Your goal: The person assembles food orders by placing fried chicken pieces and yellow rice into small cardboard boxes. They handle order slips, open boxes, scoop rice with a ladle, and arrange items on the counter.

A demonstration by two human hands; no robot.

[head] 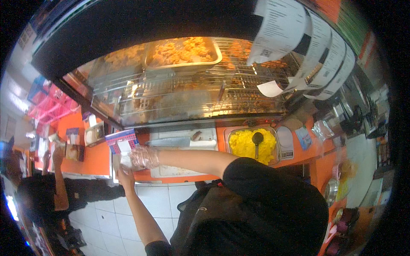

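My left hand (125, 176) is bare and grips the near side of a printed paper carton (122, 140) at the left end of the orange counter. My right hand (144, 157), in a clear plastic glove, reaches across to the same carton. A small white item (126, 159), too blurred to name, lies between my two hands. Whether my right fingers hold it cannot be made out. Just right of the carton, a cleaver (169, 142) with a white handle rests on a white cutting board (209, 134), beside a small brown piece (196, 135).
Ahead stands a glass heated cabinet (179, 105) with a metal tray (218, 52) of fried chicken. Order slips (278, 28) hang at upper right. A tray of yellow rice (238, 140) holds a black ladle (257, 138). At left, a co-worker (41, 192) stands near open boxes (74, 152) and pink baskets (54, 104).
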